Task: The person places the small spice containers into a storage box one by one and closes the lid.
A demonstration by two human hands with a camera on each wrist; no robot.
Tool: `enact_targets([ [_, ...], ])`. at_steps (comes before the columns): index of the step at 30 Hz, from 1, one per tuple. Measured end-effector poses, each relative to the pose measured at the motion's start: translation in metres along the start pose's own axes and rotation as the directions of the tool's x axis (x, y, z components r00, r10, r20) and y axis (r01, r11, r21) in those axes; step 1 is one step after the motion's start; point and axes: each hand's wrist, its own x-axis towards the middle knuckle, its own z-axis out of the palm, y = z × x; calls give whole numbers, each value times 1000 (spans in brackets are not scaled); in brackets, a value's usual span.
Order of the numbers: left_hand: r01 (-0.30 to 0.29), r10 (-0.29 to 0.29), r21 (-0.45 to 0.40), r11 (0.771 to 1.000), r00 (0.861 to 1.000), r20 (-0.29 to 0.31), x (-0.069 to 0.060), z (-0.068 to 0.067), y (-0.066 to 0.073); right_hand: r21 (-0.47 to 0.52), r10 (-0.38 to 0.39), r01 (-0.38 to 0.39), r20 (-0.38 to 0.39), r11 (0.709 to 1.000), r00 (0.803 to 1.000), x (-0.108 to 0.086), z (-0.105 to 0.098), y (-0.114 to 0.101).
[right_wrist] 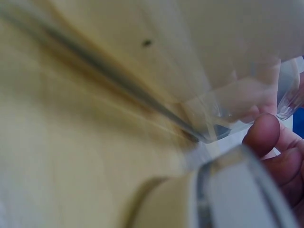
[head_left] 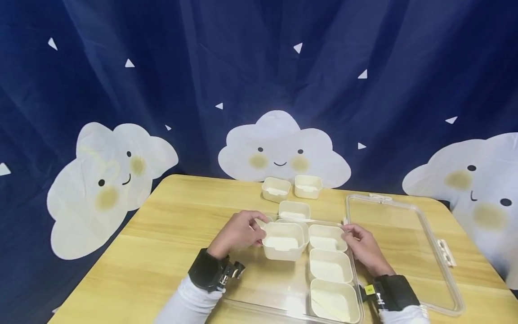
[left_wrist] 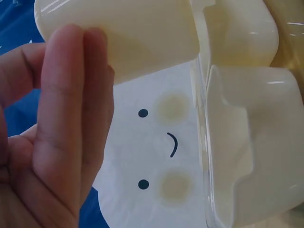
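My left hand point(head_left: 243, 228) pinches the left side of a small cream bin point(head_left: 284, 254), raised and level over a clear plastic box point(head_left: 267, 309). In the left wrist view, that bin point(left_wrist: 152, 40) shows beyond the fingers point(left_wrist: 64, 109). My right hand point(head_left: 366, 249) grips the box's right rim near its far corner; in the right wrist view the thumb point(right_wrist: 263, 135) lies by the clear wall. Three cream bins stand in a column along the box's right side: a far one point(head_left: 327, 238), a middle one point(head_left: 331, 265) and a near one point(head_left: 335, 300).
A clear latched lid point(head_left: 421, 252) lies on the wooden table point(head_left: 162, 225) at the right. Behind the box stand more cream bins, a left one point(head_left: 276, 189), a right one point(head_left: 308, 186) and a closer one point(head_left: 294, 209). A blue cloud-print curtain point(head_left: 259, 67) hangs behind.
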Motion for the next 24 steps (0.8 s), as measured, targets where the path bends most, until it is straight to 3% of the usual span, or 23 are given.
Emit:
enact_targets([
  [12, -70, 64, 106, 992, 996, 58, -1, 9, -5, -6, 31, -31, 7, 1000, 1000, 0, 1, 1],
  [24, -59, 42, 186, 981, 995, 93, 2, 13, -4, -13, 21, -21, 2, 1000, 1000, 1, -1, -3],
])
